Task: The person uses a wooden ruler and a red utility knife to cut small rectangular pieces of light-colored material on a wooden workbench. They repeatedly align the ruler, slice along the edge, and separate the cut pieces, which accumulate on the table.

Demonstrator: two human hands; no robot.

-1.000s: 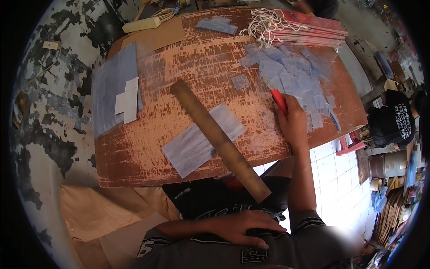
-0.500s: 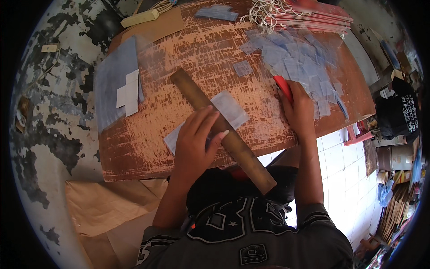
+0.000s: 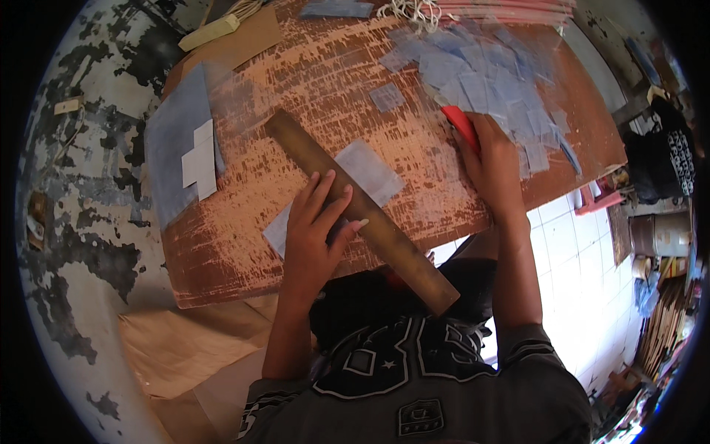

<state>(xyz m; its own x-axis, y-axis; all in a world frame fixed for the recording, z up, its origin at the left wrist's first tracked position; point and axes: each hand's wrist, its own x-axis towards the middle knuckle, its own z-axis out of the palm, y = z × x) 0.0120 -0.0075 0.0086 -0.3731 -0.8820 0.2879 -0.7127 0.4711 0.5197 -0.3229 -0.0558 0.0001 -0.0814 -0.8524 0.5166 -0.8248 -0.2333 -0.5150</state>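
The person's left hand (image 3: 314,226), spread and grasping nothing, rests on a long, flat brown bar (image 3: 386,235); beneath both, a translucent pale-grey rectangular sheet (image 3: 376,175). Rightward, the right hand (image 3: 492,161) curls around a red-handled cutter (image 3: 460,127).

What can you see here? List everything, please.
Table: one, worn brown, centre
Flat bar: one, brownish, diagonal across table
Rectangular sheet: one, pale grey, under bar
Tool: one, red, right of bar
Thin squares: many, bluish grey, table's right
Large sheets: count unclear, blue-grey, left
Flat pieces: some, white, on large sheets
Cardboard: one, brown, far left
Block: one, yellowish, far left
Strips: several, pink-red, far right
Cords: tangled, white, beside strips
Floor tiles: many, white, right
Clutter: uncounted, mixed, right edge
Left hand: one, on bar
Right hand: one, gripping tool
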